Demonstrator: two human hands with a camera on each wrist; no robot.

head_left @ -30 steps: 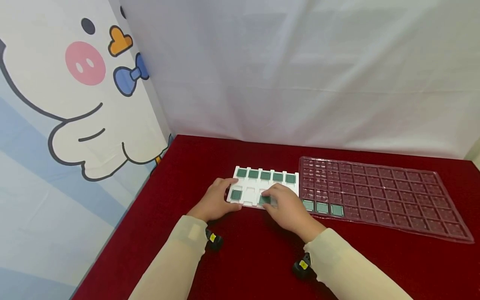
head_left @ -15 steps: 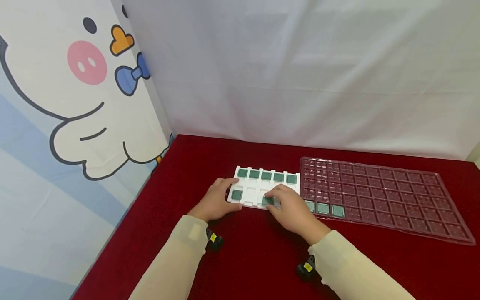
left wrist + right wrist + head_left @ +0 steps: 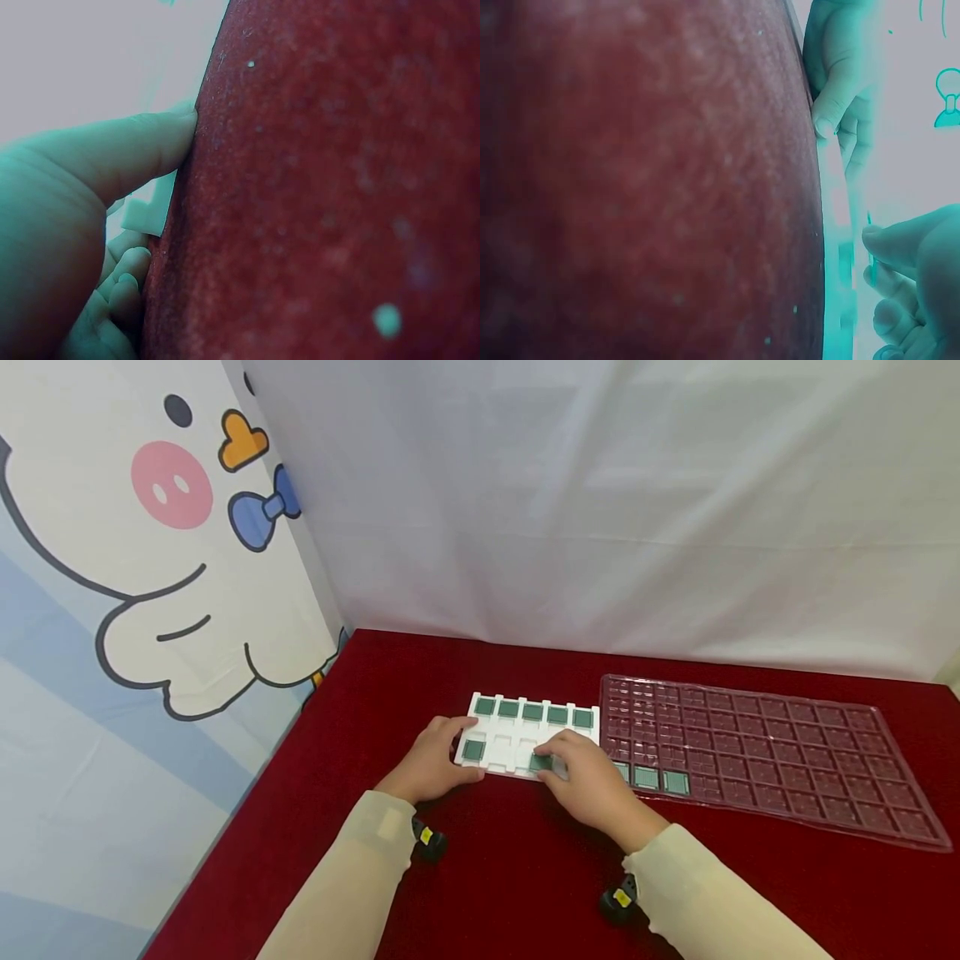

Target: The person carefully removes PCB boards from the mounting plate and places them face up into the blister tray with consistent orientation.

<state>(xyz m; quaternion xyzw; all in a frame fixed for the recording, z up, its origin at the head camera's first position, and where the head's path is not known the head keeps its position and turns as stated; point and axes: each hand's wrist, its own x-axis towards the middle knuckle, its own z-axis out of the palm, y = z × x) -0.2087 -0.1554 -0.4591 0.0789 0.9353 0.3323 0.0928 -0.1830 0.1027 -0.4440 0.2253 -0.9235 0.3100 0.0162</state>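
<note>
My left hand grips the left end of a white tray, thumb at the near edge and fingers at the left side. The tray has two rows of slots. Square green chips fill the back row, and one green chip lies in the front row's leftmost slot. My right hand pinches another green chip over the front row, right of the middle. In the right wrist view that chip appears edge-on between thumb and fingers, apart from the tray. The right hand covers the tray's front right corner.
A clear plastic blister tray with many square pockets lies to the right, against the white tray. Several green chips sit in its front left pockets. Red cloth covers the table; a white curtain hangs behind.
My right hand has shifted slightly to the right along the front row, carrying the pinched chip with it. The left hand and the white tray stay in place.
</note>
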